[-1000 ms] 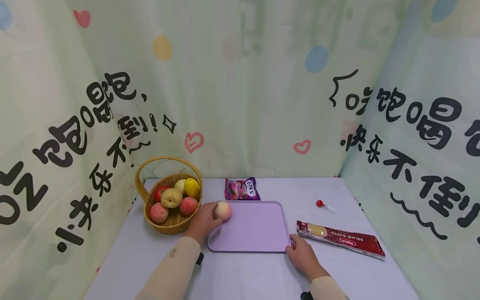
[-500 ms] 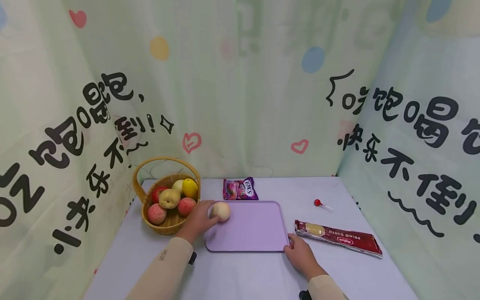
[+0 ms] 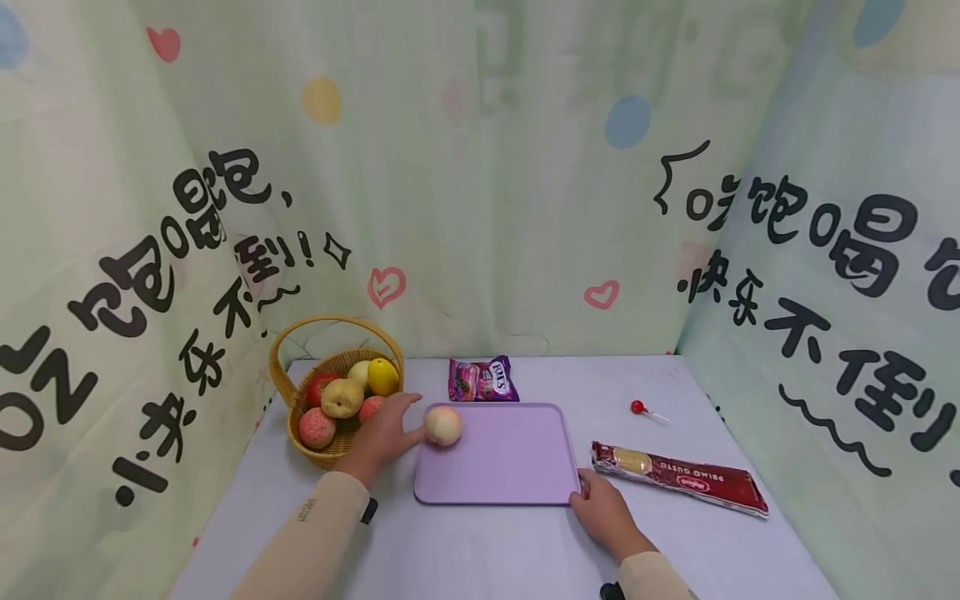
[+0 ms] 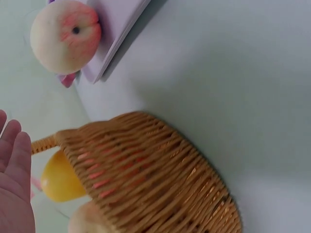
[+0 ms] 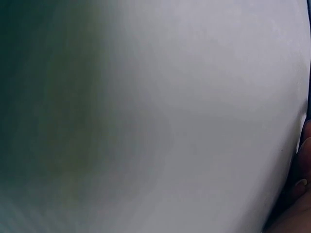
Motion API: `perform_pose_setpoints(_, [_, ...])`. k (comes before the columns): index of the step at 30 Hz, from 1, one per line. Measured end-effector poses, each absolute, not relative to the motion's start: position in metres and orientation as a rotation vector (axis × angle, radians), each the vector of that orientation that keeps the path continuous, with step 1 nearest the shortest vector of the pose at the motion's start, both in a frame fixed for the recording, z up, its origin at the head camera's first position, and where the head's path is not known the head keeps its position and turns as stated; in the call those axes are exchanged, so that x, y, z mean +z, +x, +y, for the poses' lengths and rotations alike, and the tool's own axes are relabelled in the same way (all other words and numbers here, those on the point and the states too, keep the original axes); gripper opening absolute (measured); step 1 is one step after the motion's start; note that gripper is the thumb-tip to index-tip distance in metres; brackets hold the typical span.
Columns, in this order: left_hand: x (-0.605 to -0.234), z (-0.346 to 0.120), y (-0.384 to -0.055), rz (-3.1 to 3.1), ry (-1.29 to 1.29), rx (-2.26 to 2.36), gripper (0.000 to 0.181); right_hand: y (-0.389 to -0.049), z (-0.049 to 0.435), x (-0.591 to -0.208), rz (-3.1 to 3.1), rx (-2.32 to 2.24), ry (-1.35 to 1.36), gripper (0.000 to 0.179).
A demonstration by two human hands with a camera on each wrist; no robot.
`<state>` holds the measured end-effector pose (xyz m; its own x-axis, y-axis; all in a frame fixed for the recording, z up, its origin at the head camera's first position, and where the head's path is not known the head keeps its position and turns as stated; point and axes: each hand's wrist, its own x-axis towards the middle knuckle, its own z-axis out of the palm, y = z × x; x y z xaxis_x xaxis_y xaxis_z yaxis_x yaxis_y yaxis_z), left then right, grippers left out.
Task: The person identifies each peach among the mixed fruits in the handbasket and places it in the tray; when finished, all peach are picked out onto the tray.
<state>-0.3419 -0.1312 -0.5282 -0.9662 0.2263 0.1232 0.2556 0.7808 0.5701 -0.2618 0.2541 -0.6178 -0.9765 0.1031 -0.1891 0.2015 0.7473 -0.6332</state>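
A pale peach (image 3: 443, 426) with a pink blush rests on the left part of a lilac tray (image 3: 502, 467). My left hand (image 3: 381, 439) is apart from it in the left wrist view, fingers extended and holding nothing, beside the wicker basket (image 4: 160, 179). In the head view this hand covers part of the basket's right side and of a pink peach (image 3: 371, 407) in it. My right hand (image 3: 603, 510) grips the tray's right edge near the front corner; only its fingertips (image 5: 305, 155) show at the border of the right wrist view.
The basket also holds a yellow fruit (image 3: 383, 377), a tan fruit (image 3: 342, 398) and other fruit. Behind the tray lies a purple snack bag (image 3: 483, 379). To the right are a red lollipop (image 3: 638, 407) and a long red packet (image 3: 682, 479). Printed curtains enclose the table.
My left hand has let go of the pale peach on the tray and drawn back left toward the basket, its fingers spreading. My right hand stays on the tray edge.
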Motion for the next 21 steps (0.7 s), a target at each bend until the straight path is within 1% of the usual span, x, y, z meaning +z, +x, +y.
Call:
perform_pose_setpoints(9, [-0.513,-0.144,-0.340,-2.843,-0.409,-0.874,0.061,-0.261,0.254,-0.617,2.805,-1.051,0.246,0.059])
perform_pose_setpoints(21, [-0.515,-0.165,-0.345,-2.838,-0.321,-0.914,0.064,-0.263,0.257,-0.620,2.791,-1.047,0.250,0.059])
